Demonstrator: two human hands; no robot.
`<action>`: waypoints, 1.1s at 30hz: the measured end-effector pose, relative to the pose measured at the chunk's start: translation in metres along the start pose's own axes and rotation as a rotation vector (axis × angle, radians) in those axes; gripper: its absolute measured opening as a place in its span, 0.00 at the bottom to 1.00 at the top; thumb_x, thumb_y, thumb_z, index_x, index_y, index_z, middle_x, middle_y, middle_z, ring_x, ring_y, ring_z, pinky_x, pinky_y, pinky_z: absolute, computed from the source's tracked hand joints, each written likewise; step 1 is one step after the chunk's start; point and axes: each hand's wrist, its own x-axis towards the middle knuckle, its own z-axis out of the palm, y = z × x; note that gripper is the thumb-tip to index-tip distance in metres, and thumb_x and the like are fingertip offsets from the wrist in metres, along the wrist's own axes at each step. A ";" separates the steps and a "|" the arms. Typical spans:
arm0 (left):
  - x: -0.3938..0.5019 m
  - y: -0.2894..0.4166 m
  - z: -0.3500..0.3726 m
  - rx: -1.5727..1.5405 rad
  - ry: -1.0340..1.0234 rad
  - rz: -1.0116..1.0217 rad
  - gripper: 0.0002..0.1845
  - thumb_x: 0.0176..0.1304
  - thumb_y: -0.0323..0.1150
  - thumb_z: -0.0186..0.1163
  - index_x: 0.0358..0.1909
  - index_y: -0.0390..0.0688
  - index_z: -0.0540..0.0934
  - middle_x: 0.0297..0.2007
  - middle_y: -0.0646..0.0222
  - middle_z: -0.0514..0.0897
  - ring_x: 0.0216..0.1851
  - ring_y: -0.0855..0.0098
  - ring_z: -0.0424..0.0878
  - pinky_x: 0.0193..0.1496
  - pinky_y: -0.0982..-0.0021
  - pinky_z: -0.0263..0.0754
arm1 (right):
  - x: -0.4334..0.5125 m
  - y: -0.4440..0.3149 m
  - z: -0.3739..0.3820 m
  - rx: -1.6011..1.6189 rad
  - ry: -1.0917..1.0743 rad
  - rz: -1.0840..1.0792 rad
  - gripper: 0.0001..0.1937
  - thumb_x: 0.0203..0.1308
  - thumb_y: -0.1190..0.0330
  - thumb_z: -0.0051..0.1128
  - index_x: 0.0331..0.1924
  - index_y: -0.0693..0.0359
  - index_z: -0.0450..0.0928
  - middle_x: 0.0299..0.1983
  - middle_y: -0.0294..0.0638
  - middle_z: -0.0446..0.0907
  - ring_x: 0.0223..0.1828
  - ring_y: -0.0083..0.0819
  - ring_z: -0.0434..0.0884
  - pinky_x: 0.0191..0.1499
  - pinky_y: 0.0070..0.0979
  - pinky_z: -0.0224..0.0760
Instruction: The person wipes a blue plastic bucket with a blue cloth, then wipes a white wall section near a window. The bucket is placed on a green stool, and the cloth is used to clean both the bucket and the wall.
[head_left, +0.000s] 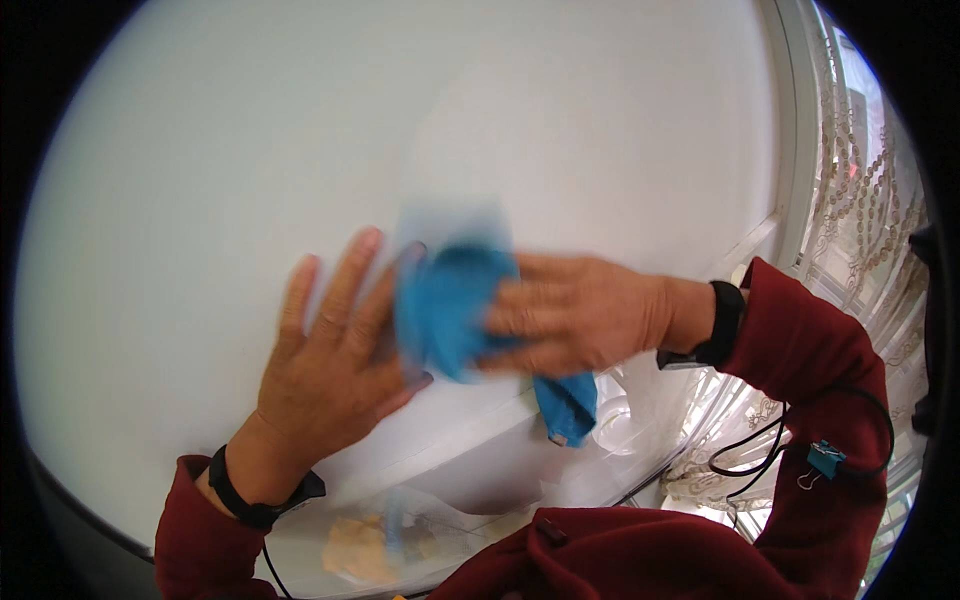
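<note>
My right hand (581, 315) presses a blue cloth (450, 307) against a large white surface (262, 142). The cloth and the fingers on it are blurred by motion. A loose end of the cloth hangs below the palm. Beside the cloth, my left hand (334, 356) lies with its fingers spread and holds nothing; its fingertips nearest the cloth are partly blurred. Whether they touch the cloth I cannot tell.
Sheer patterned curtains (862, 217) hang by a window at the right. A light frame edge (791, 135) borders the white surface there. Below lie a yellowish item (360, 547) and a round white object (615, 424). A black cable (750, 450) loops by my right sleeve, with a binder clip (825, 459).
</note>
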 end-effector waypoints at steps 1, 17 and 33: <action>0.001 0.001 0.002 0.059 0.030 0.105 0.16 0.60 0.45 0.65 0.47 0.52 0.76 0.69 0.68 0.71 0.74 0.59 0.63 0.76 0.47 0.50 | -0.007 0.001 0.001 -0.110 -0.128 -0.154 0.17 0.63 0.66 0.54 0.56 0.48 0.81 0.56 0.35 0.79 0.63 0.34 0.76 0.74 0.45 0.58; 0.001 0.006 0.003 0.084 0.041 0.122 0.15 0.62 0.36 0.62 0.50 0.52 0.74 0.64 0.72 0.76 0.68 0.63 0.71 0.74 0.52 0.56 | -0.098 0.046 -0.033 -0.336 0.474 0.731 0.33 0.55 0.61 0.69 0.67 0.47 0.70 0.61 0.42 0.76 0.62 0.43 0.75 0.69 0.43 0.64; -0.004 0.002 0.004 0.131 -0.022 0.109 0.15 0.67 0.38 0.56 0.54 0.51 0.73 0.65 0.70 0.75 0.69 0.63 0.71 0.75 0.52 0.55 | -0.131 -0.013 -0.007 -0.277 -0.003 0.491 0.25 0.60 0.68 0.64 0.63 0.52 0.75 0.69 0.44 0.70 0.69 0.42 0.72 0.71 0.45 0.64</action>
